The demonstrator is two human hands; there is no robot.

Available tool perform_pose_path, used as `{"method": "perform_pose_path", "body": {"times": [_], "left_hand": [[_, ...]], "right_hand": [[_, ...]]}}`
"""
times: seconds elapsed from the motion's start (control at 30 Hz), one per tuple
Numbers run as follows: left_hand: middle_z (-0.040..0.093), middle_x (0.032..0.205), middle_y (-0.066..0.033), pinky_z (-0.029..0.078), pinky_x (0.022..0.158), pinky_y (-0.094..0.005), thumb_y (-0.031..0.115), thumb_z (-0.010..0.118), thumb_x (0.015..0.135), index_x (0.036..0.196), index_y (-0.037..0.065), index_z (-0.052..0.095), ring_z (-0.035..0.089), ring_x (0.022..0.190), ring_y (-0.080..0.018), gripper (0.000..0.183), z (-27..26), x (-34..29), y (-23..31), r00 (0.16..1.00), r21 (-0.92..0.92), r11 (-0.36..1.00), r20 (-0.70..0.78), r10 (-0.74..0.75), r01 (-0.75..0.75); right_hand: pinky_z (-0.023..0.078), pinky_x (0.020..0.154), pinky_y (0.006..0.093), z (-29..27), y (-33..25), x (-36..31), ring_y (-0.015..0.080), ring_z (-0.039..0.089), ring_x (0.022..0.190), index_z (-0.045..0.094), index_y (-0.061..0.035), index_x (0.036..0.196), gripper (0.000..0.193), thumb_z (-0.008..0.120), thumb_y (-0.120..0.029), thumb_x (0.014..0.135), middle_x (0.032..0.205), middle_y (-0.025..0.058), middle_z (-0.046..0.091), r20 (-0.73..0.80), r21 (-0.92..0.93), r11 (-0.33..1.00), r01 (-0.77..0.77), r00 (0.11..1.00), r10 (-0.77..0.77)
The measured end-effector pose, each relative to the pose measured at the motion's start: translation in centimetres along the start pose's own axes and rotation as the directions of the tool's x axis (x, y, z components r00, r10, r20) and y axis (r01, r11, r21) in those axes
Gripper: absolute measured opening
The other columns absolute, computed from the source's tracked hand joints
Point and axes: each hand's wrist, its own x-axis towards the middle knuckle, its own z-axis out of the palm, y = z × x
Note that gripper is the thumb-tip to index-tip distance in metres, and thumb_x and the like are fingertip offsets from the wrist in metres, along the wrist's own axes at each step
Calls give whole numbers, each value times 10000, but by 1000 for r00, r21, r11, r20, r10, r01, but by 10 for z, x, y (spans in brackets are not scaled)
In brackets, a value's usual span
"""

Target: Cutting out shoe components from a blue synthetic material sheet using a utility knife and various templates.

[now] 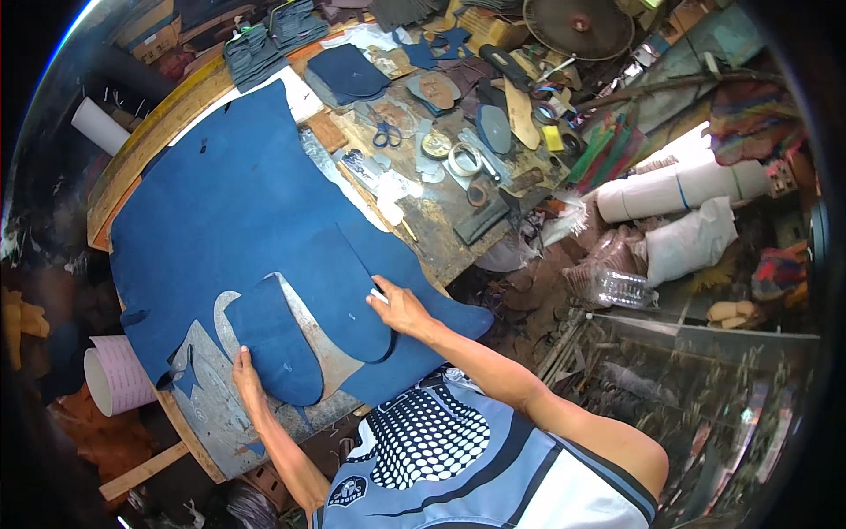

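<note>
A large blue leather hide [238, 203] with irregular edges covers the near left part of the workbench. Long curved openings in it bare the grey surface beneath. My left hand [248, 379] pinches the left edge of a round-ended blue leather piece [280, 348], thumb on top. My right hand [403, 311] is closed around a small tool with a pale handle [379, 295], its tip hidden by the fingers. A thin cut line runs in the hide up and left from that hand, and a curved cut edge shows just below it.
Scissors [387, 135], tape rolls [464, 160], a dark flat bar [482, 225] and cut leather pieces [347, 73] lie farther back on the bench. A fan [579, 25] stands at the back. White rolls [683, 189] and a clear plastic bottle [623, 289] are at the right.
</note>
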Motion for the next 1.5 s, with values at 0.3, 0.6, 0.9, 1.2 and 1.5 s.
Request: {"method": "perform_pose_path", "body": {"times": [0.3,0.6,0.9,1.2,1.5], "left_hand": [[569,1304,-312,423,1029,-423,300,408,1044,1324,-99,525,557,1209,-435,501,34,-16,-23,885,591,786,-250,393,-182],[606,1264,-274,432,1011,-402,252,423,1036,1337,-70,527,592,1155,-388,453,10,-1,-36,956,306,942,-206,207,-138],[552,1345,-288,413,1051,-395,273,424,1030,1384,-82,477,550,1243,-384,504,17,-6,-41,921,556,818,-225,319,-147],[647,1105,-153,464,894,-331,225,484,1004,1264,-69,548,599,984,-211,397,10,4,-38,951,253,955,-222,215,-156],[613,1177,-297,449,924,-459,255,542,969,1250,-53,534,605,1058,-426,417,21,-7,-24,929,501,853,-228,291,-144]], "right_hand": [[501,766,544,-10,4,9,527,633,831,308,28,1469,589,511,-245,988,896,354,646,285,-87,994,-60,955,83],[489,881,472,-18,5,17,504,623,1016,216,55,1506,660,504,-250,995,1086,407,596,400,27,993,-118,911,98],[485,916,467,-14,10,19,511,598,1071,209,55,1508,654,498,-230,996,1166,411,565,421,52,993,-108,904,76],[464,987,453,-17,10,20,488,561,1161,275,18,1502,613,512,-210,984,1247,378,548,376,65,990,-129,922,95],[424,1065,405,-11,7,9,416,513,1271,416,4,1444,541,545,-204,962,1401,291,486,211,106,991,-78,976,54]]}}
